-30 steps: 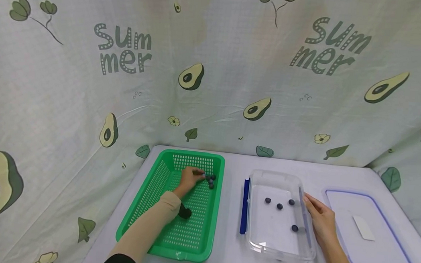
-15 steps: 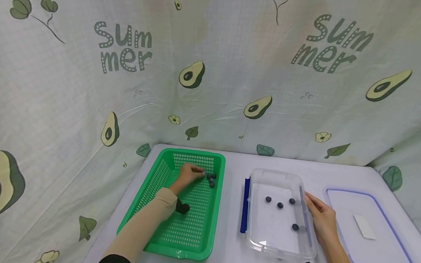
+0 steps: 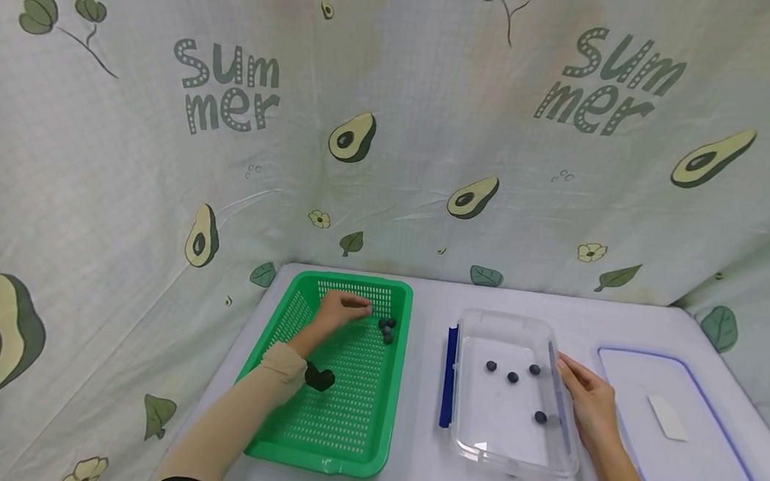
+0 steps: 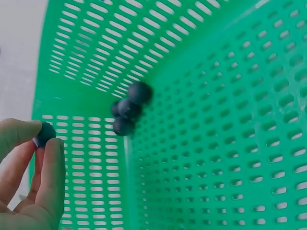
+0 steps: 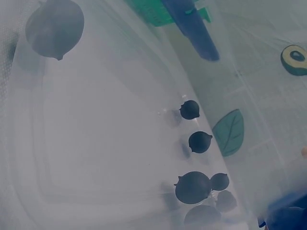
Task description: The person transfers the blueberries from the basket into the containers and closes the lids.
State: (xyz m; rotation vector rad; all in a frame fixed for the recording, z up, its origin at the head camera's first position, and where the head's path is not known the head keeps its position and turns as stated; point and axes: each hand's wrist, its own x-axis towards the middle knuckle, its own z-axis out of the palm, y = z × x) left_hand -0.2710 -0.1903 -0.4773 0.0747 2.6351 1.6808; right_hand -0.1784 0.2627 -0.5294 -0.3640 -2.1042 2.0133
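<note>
Between thumb and fingertips my left hand pinches a blueberry, held over the far part of the green plastic basket. Several other blueberries lie clustered inside the basket by its right wall. My right hand grips the right side of a clear plastic container. Several blueberries are scattered on the container's bottom. The right wrist view looks through the clear wall at these berries; the right hand itself is out of that view.
A blue clip flap hangs along the container's left side. Right of the container lies a clear lid with a blue rim and a white rectangle. A printed cloth hangs behind the table.
My left hand has drawn away from the berry cluster, up and to the left, with the blueberry between its fingers. My right hand has stayed at the container's side.
</note>
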